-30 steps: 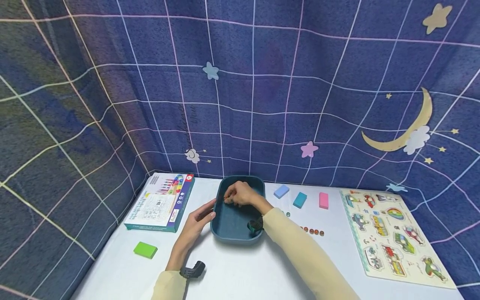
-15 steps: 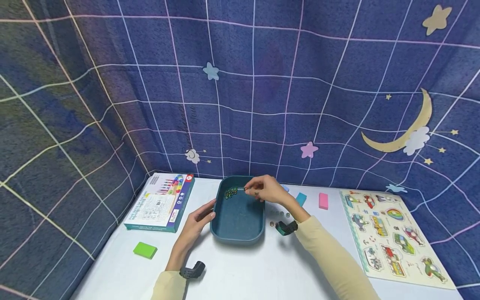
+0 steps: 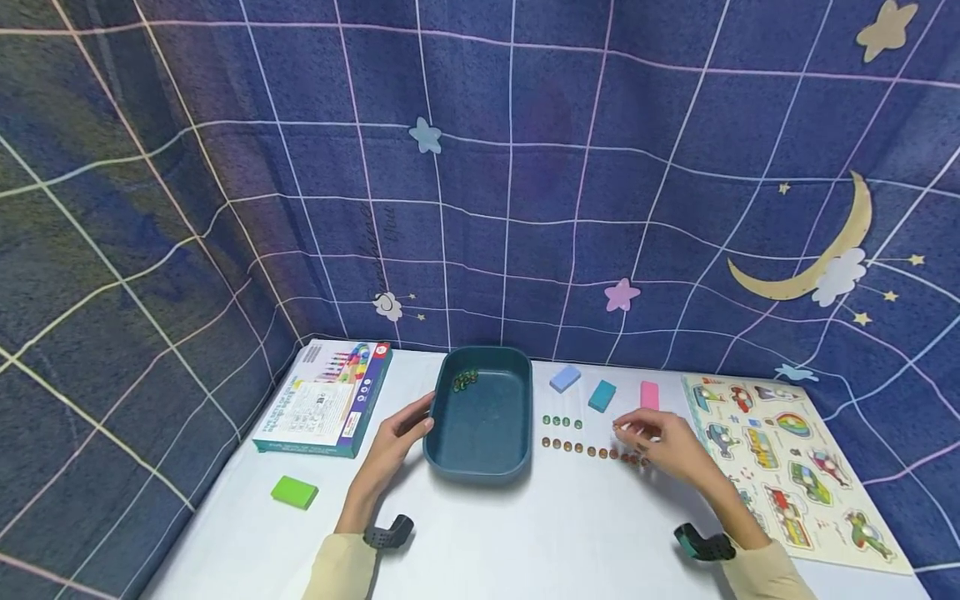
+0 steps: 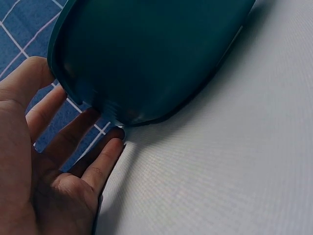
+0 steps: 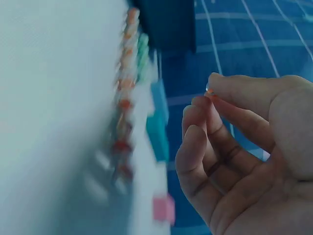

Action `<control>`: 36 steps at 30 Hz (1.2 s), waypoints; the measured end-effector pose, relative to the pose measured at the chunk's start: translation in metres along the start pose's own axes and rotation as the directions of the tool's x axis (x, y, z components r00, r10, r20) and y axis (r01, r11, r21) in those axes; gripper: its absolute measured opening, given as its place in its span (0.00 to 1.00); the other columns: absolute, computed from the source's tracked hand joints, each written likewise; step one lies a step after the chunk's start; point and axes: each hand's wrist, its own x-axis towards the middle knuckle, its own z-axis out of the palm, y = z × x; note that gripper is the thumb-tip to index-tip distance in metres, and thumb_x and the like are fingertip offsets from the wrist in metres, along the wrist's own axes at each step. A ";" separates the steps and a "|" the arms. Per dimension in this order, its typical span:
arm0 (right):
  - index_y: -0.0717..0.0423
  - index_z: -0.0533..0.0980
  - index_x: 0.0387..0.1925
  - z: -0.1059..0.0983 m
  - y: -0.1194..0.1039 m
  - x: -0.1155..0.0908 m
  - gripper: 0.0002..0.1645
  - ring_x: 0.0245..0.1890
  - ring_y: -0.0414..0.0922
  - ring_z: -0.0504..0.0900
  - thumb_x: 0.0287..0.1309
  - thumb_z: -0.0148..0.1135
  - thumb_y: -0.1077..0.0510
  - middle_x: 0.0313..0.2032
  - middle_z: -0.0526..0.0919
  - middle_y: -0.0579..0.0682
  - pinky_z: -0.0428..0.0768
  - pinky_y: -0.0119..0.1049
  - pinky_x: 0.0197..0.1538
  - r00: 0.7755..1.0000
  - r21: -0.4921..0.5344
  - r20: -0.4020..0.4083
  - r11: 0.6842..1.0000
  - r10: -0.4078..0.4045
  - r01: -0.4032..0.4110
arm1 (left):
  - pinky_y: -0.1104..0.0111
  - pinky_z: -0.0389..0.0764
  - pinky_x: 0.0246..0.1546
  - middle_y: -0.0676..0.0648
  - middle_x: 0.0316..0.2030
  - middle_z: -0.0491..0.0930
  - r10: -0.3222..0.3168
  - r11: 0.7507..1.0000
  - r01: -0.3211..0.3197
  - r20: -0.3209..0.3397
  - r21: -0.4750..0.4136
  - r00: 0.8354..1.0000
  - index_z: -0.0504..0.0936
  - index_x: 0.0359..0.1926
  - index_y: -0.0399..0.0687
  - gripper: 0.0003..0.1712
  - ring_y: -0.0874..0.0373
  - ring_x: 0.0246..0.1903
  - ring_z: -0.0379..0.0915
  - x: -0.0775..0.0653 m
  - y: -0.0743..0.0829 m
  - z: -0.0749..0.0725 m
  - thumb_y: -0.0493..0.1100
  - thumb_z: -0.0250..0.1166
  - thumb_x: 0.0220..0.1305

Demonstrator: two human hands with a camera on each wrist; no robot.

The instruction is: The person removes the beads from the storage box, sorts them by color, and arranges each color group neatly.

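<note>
A deep teal plastic bin point(image 3: 480, 425) stands on the table, with several green glass marbles point(image 3: 465, 381) in its far left corner. My left hand point(image 3: 397, 437) rests against the bin's left side, fingers nearly straight, touching its wall point(image 4: 146, 63) in the left wrist view. My right hand point(image 3: 663, 442) hovers over the right end of a row of orange marbles point(image 3: 592, 451). Between its thumb and index finger it pinches a small orange marble point(image 5: 210, 90), mostly covered by the fingertips. Behind that row lies a shorter row of green marbles point(image 3: 562, 422).
Blue point(image 3: 565, 379), teal point(image 3: 602, 396) and pink blocks point(image 3: 649, 395) lie behind the rows. A picture puzzle board point(image 3: 787, 467) is at the right. At the left are a flat box point(image 3: 322, 400) and a green block point(image 3: 294, 492). A curtain point(image 3: 480, 208) hangs behind.
My right hand has left the bin's far left corner and moved right, with a marble in its fingers, to the orange row's right end. My left hand stays at the bin.
</note>
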 end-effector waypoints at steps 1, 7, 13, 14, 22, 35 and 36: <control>0.57 0.88 0.47 -0.004 0.005 -0.007 0.10 0.28 0.30 0.79 0.67 0.72 0.58 0.35 0.90 0.50 0.78 0.29 0.29 1.000 0.001 -0.011 1.000 0.022 -0.022 | 0.81 0.76 0.64 0.46 0.76 0.73 0.001 1.000 -0.001 0.000 -0.002 1.000 0.74 0.76 0.52 0.31 0.45 0.76 0.69 0.000 0.001 0.000 0.47 0.66 0.76; 0.60 0.87 0.48 -0.017 0.031 -0.042 0.11 0.21 0.34 0.78 0.67 0.71 0.60 0.28 0.88 0.49 0.79 0.31 0.22 0.989 -0.008 -0.031 0.989 0.146 -0.146 | 0.81 0.75 0.65 0.46 0.77 0.72 -0.004 1.000 0.004 0.001 -0.008 1.000 0.73 0.76 0.51 0.31 0.43 0.77 0.67 0.001 0.000 0.001 0.47 0.66 0.76; 0.56 0.88 0.44 -0.014 0.043 -0.053 0.07 0.24 0.30 0.73 0.66 0.71 0.61 0.27 0.83 0.43 0.75 0.29 0.28 0.990 -0.082 -0.020 0.987 0.139 -0.140 | 0.81 0.75 0.66 0.47 0.77 0.72 -0.004 1.000 0.004 -0.002 -0.001 1.000 0.73 0.76 0.51 0.31 0.43 0.77 0.67 -0.001 0.000 0.001 0.47 0.65 0.76; 0.55 0.88 0.44 -0.013 0.044 -0.053 0.06 0.24 0.30 0.72 0.66 0.71 0.61 0.27 0.83 0.42 0.75 0.28 0.30 0.991 -0.099 -0.024 0.986 0.131 -0.133 | 0.81 0.74 0.66 0.46 0.76 0.72 0.001 1.000 -0.001 -0.005 0.002 1.000 0.73 0.76 0.51 0.31 0.43 0.77 0.67 -0.001 0.000 0.001 0.47 0.65 0.76; 0.54 0.88 0.43 -0.010 0.044 -0.052 0.06 0.25 0.30 0.71 0.65 0.73 0.60 0.27 0.83 0.42 0.73 0.28 0.30 0.991 -0.155 -0.040 0.979 0.128 -0.132 | 0.81 0.73 0.67 0.45 0.76 0.73 0.019 1.000 -0.019 -0.003 0.020 1.000 0.73 0.76 0.52 0.31 0.42 0.77 0.67 -0.001 0.000 0.001 0.47 0.65 0.76; 0.55 0.88 0.46 -0.008 0.046 -0.053 0.11 0.24 0.31 0.71 0.63 0.74 0.60 0.27 0.82 0.43 0.72 0.29 0.30 0.989 -0.132 -0.024 0.980 0.148 -0.150 | 0.81 0.73 0.67 0.46 0.77 0.72 0.016 1.000 -0.016 0.007 0.014 1.000 0.73 0.76 0.53 0.31 0.43 0.78 0.66 -0.001 -0.001 0.000 0.48 0.65 0.76; 0.56 0.88 0.48 -0.009 0.046 -0.053 0.12 0.24 0.31 0.71 0.63 0.74 0.59 0.28 0.83 0.43 0.72 0.29 0.30 0.989 -0.132 -0.019 0.980 0.145 -0.146 | 0.81 0.73 0.67 0.46 0.77 0.72 0.017 1.000 -0.017 0.006 0.012 1.000 0.73 0.76 0.53 0.31 0.43 0.77 0.66 -0.001 0.000 0.000 0.48 0.65 0.76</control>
